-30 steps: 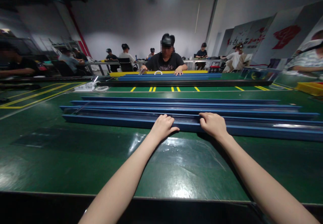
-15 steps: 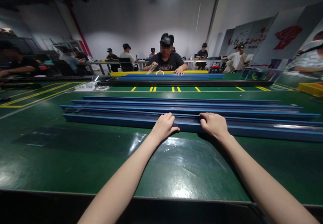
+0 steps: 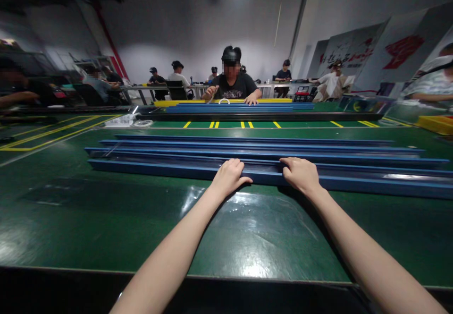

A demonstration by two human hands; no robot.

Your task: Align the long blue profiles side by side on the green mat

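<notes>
Left grip (image 3: 229, 177): grasping the front rail (image 3: 152, 168).
Right grip (image 3: 300, 174): grasping it too.
Front rail: nearest me on the worktop (image 3: 88, 238).
Blue rails behind (image 3: 389, 160): laid out, unheld; I judge my front one unfinished.

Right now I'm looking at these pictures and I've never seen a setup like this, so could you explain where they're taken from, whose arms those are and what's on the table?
There's no machine here. The bare arms belong to the person wearing the camera on their head; it looks forward and down. Their left hand and right hand are both on the nearest blue channel, a long piece lying crosswise, with fingers bent over it. How firmly they grip doesn't show. More blue channels lie just behind it on the green table. Closer to the person is what looks like clear film. Farther off lies a long black piece, and beyond that sits a co-worker.
</notes>
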